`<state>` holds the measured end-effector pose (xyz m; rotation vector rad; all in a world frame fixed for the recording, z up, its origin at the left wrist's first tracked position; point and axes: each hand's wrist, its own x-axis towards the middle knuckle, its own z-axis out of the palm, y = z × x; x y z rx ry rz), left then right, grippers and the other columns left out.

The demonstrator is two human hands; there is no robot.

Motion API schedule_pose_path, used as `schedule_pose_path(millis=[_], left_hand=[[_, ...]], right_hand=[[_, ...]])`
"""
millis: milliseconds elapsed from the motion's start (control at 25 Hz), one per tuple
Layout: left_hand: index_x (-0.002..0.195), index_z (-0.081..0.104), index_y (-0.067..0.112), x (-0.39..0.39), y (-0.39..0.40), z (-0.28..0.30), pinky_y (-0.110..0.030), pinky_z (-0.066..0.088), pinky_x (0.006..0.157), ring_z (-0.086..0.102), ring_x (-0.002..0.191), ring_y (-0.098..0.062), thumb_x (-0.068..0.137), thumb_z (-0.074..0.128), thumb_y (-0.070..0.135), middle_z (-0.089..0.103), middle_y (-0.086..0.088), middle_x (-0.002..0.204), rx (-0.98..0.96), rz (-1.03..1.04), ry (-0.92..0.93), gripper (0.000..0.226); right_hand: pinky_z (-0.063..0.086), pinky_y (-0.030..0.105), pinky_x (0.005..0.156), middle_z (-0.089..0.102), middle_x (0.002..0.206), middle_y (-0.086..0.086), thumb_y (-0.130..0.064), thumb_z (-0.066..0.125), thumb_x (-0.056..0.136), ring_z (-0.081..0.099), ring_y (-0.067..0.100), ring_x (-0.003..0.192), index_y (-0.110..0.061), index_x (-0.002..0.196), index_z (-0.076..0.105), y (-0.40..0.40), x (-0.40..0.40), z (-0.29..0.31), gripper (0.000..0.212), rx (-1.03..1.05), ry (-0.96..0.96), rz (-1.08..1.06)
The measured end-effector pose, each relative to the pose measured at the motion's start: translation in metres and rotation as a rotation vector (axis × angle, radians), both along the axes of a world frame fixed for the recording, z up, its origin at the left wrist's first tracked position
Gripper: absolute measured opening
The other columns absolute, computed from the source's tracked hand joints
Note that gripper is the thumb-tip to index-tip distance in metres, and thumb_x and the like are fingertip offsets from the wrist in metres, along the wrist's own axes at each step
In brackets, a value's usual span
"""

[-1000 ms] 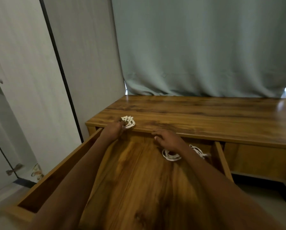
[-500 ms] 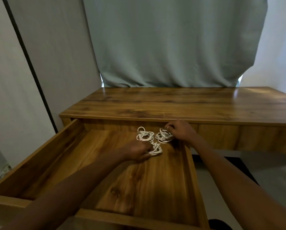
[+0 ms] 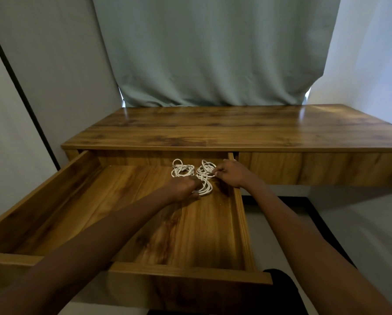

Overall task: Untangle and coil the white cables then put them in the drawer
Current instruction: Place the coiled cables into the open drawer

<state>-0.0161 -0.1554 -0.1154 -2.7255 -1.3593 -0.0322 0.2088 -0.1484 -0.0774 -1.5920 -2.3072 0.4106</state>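
Three coils of white cable lie in the back right corner of the open wooden drawer (image 3: 54, 189). The left coil (image 3: 182, 170) lies free on the drawer floor. My right hand (image 3: 232, 173) pinches the back right coil (image 3: 205, 168) at its right side. My left hand (image 3: 183, 188) has its fingers curled on the near coil (image 3: 206, 189), partly covering it. Both forearms reach in from the drawer's front.
The drawer is pulled far out from a wooden desk (image 3: 236, 130), its front panel (image 3: 190, 273) close to me. A grey-green curtain (image 3: 213, 53) hangs behind the desk. Walls stand to the left and right. A closed drawer front (image 3: 315, 167) sits to the right.
My left hand carried a coil from the desk's front edge down into the drawer beside the others. My right hand stayed on the back right coil. The camera view shifted left.
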Motion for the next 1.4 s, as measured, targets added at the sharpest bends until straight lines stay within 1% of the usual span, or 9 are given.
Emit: schedule_pose_path(millis=[120,320,480,680,840,880,960,1160,1400], left_hand=[[0.132,0.052,0.018,-0.001,-0.014,0.013,-0.038,0.051,0.086,0.059,0.115,-0.025,0.095,0.057,0.045,0.058,-0.005,0.134,0.044,0.056,0.047,0.046],[0.136,0.047,0.017,0.000,-0.069,0.034,-0.038,0.047,0.089,0.057,0.120,-0.028,0.099,0.046,0.052,0.056,-0.009,0.138,0.016,0.190,-0.106,0.051],[0.136,0.050,0.023,-0.004,-0.128,0.044,-0.043,0.049,0.093,0.058,0.117,-0.024,0.099,0.037,0.060,0.060,-0.004,0.134,-0.053,0.251,-0.279,0.054],[0.134,0.052,0.023,-0.009,-0.209,0.031,-0.046,0.046,0.097,0.058,0.116,-0.021,0.098,0.018,0.067,0.062,-0.002,0.129,0.068,0.245,-0.479,0.067],[0.143,0.044,0.028,-0.004,-0.241,0.018,-0.049,0.023,0.118,0.038,0.140,-0.020,0.097,0.005,0.068,0.046,0.001,0.150,0.302,0.330,-0.468,0.073],[0.146,0.042,0.028,-0.002,-0.246,0.013,-0.048,0.017,0.119,0.032,0.145,-0.021,0.096,0.004,0.067,0.041,0.001,0.154,0.357,0.351,-0.471,0.074],[0.149,0.037,0.027,0.004,-0.252,0.007,-0.047,0.011,0.121,0.023,0.149,-0.021,0.098,0.005,0.065,0.034,0.001,0.159,0.452,0.371,-0.494,0.072],[0.151,0.033,0.027,0.010,-0.236,0.002,-0.048,0.012,0.122,0.020,0.151,-0.022,0.100,0.010,0.065,0.029,-0.001,0.161,0.555,0.369,-0.531,0.068],[0.152,0.033,0.021,0.011,-0.188,0.000,-0.046,0.012,0.123,0.016,0.152,-0.022,0.102,0.017,0.059,0.026,-0.004,0.163,0.623,0.380,-0.569,0.065]], right_hand=[[0.039,0.029,0.092,0.062,0.132,0.005,-0.028,0.051,0.104,0.055,0.021,0.122,-0.015,0.128,0.067,-0.022,0.000,0.004,0.031,-0.013,0.067,0.010],[0.050,0.039,0.096,0.066,0.127,0.004,-0.035,0.051,0.103,0.061,0.019,0.110,-0.018,0.125,0.066,-0.061,-0.001,0.012,0.031,-0.062,0.107,-0.014],[0.047,0.042,0.100,0.064,0.131,0.009,-0.047,0.048,0.102,0.060,0.026,0.116,-0.017,0.120,0.069,-0.107,-0.008,0.028,0.041,-0.134,0.089,0.023],[0.042,0.037,0.096,0.053,0.144,0.009,-0.055,0.033,0.104,0.052,0.027,0.126,-0.019,0.139,0.057,-0.186,-0.022,0.037,0.056,-0.136,-0.010,0.013],[0.045,0.036,0.088,0.063,0.130,0.002,-0.058,0.029,0.104,0.059,0.021,0.115,-0.023,0.135,0.057,-0.253,-0.026,0.013,0.054,0.098,0.086,-0.107],[0.047,0.039,0.093,0.064,0.130,0.001,-0.057,0.028,0.104,0.060,0.019,0.115,-0.023,0.133,0.058,-0.266,-0.028,-0.002,0.054,0.214,0.093,-0.133],[0.042,0.044,0.105,0.061,0.137,0.000,-0.055,0.023,0.105,0.056,0.019,0.126,-0.022,0.136,0.057,-0.283,-0.030,-0.029,0.056,0.428,0.044,-0.195],[0.040,0.043,0.105,0.061,0.139,0.002,-0.046,0.030,0.107,0.054,0.021,0.131,-0.020,0.134,0.060,-0.262,-0.027,-0.046,0.049,0.665,0.025,-0.284],[0.037,0.048,0.111,0.056,0.145,0.004,-0.047,0.024,0.106,0.047,0.029,0.138,-0.019,0.138,0.056,-0.208,-0.030,-0.048,0.053,0.737,-0.006,-0.323]])
